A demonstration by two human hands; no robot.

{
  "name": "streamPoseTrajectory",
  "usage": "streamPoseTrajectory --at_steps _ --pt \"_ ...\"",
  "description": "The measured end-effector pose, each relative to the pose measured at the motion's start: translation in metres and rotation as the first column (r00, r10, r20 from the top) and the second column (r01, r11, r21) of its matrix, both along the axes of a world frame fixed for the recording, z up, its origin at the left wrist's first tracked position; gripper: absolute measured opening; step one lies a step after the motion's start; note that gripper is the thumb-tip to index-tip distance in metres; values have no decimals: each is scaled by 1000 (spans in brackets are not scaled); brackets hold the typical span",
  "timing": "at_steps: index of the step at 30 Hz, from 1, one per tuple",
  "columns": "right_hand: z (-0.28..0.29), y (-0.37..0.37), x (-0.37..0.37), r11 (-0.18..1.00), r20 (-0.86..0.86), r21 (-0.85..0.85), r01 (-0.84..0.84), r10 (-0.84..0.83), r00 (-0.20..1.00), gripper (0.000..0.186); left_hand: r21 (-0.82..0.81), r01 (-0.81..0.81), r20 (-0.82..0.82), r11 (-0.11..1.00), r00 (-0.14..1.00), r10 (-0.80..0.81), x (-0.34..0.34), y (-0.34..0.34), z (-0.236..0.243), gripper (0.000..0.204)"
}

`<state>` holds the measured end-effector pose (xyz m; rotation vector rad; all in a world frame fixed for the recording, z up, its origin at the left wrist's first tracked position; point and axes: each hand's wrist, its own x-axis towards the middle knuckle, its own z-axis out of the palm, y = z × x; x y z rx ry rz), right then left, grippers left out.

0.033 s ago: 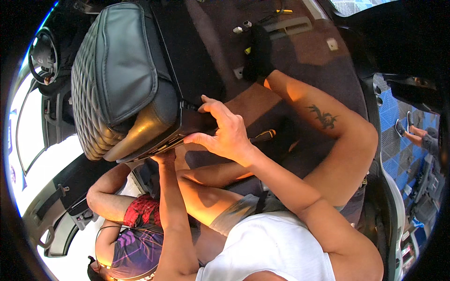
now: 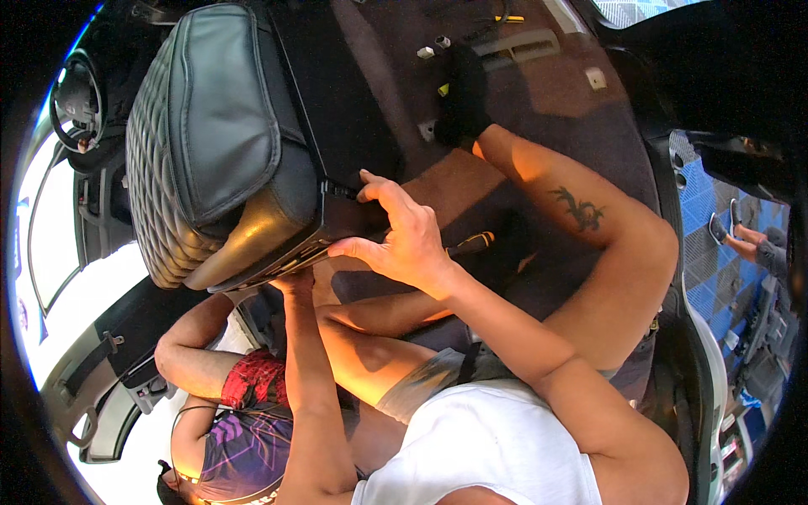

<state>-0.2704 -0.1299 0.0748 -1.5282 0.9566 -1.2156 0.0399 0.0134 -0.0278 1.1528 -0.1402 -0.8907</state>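
Quilted seat [image 2: 227,118] edged a hair left vs prev frame; R arm reaches up-left, R hand [image 2: 402,236] part-open, thumb & index at its near corner; L hand [image 2: 293,282] under its lower edge, fingers hidden; can't tell either grip

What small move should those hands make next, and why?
Perhaps the left hand could feel gently along the underside of the black quilted seat: that hand's fingers are mostly hidden beneath its lower edge, while the right hand, spread at the seat's corner, seems placed to steady it.
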Motion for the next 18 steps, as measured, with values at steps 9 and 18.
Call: streamPoseTrajectory --at_steps 9,18 --pt "-61 -9 -25 873 72 481 -80 51 996 133 13 1 17 1000 1000 -1 10 7 -3 59" --pt "-116 -6 -14 824 155 464 -325 285 946 132 38 -86 -44 996 995 88 4 7 0 56"
